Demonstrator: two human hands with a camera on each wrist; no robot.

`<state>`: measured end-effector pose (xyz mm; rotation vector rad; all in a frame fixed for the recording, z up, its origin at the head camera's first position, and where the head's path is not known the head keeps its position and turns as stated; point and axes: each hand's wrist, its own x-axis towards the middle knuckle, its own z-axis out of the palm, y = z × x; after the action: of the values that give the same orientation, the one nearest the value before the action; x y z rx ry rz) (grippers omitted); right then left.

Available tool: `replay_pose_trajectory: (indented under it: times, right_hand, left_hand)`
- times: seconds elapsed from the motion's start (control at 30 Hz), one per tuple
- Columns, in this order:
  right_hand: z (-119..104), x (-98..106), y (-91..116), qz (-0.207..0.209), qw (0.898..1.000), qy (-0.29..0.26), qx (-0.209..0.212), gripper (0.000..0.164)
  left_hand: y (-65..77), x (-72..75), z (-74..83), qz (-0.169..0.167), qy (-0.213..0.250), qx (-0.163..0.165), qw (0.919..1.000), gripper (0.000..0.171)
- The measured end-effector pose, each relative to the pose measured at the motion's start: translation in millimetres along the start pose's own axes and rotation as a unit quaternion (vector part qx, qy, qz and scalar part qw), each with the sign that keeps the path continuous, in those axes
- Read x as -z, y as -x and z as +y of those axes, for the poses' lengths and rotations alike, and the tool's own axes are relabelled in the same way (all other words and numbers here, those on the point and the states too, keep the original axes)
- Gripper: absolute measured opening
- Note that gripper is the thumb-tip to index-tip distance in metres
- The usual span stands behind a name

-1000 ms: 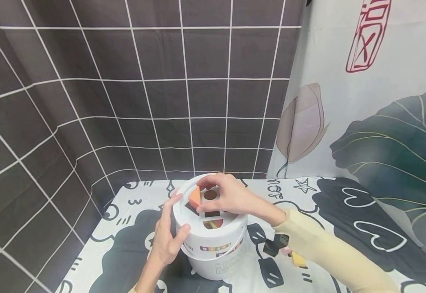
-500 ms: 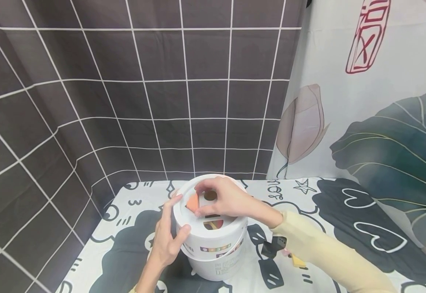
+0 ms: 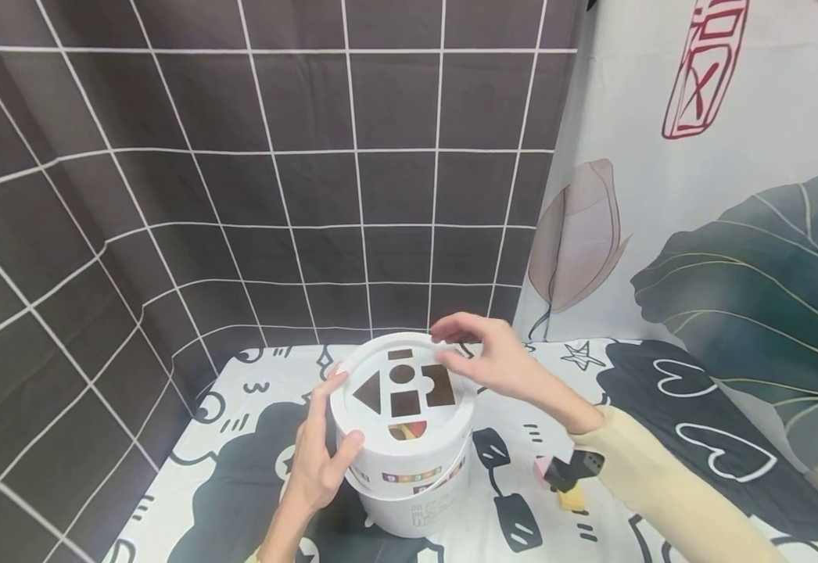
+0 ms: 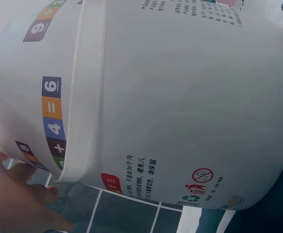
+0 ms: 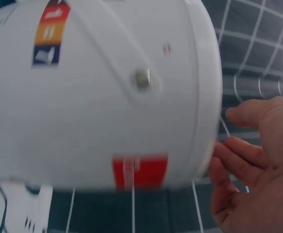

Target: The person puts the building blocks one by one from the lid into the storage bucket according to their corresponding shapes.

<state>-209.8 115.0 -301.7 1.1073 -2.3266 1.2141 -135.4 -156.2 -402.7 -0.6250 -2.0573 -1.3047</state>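
Note:
A white bucket with a white lid stands upright on the patterned cloth. Several shaped holes pierce the lid, among them a triangle, a circle and a square. Yellow and red pieces show through the half-round front hole. My left hand rests spread against the lid's left rim, thumb at the front edge. Over the right rear of the lid is my right hand, its fingers loosely bent and nothing between them. In the right wrist view, those fingertips lie right beside the lid's rim.
Right of the bucket, a yellow block and a pink block lie on the cloth, partly hidden behind the camera on my right wrist. A dark gridded curtain hangs behind and to the left.
The orange triangular block, earlier pinched by my right hand at the triangular hole, is out of sight. My right hand has moved right with its fingers apart; my left hand stays put.

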Motion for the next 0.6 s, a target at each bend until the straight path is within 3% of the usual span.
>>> replay_pose_trajectory:
  times: [0.2, 0.6]
  right_hand:
    - [27, 24, 31, 0.002, 0.997, 0.023, -0.070, 0.022]
    - [62, 38, 94, -0.013, 0.989, 0.056, -0.134, 0.017]
  left_hand:
    - [0.4, -0.8, 0.0, -0.001, 0.000, 0.008, 1.0000, 0.071]
    - [-0.4, -0.7, -1.0, 0.003, 0.001, -0.006, 1.0000, 0.071]
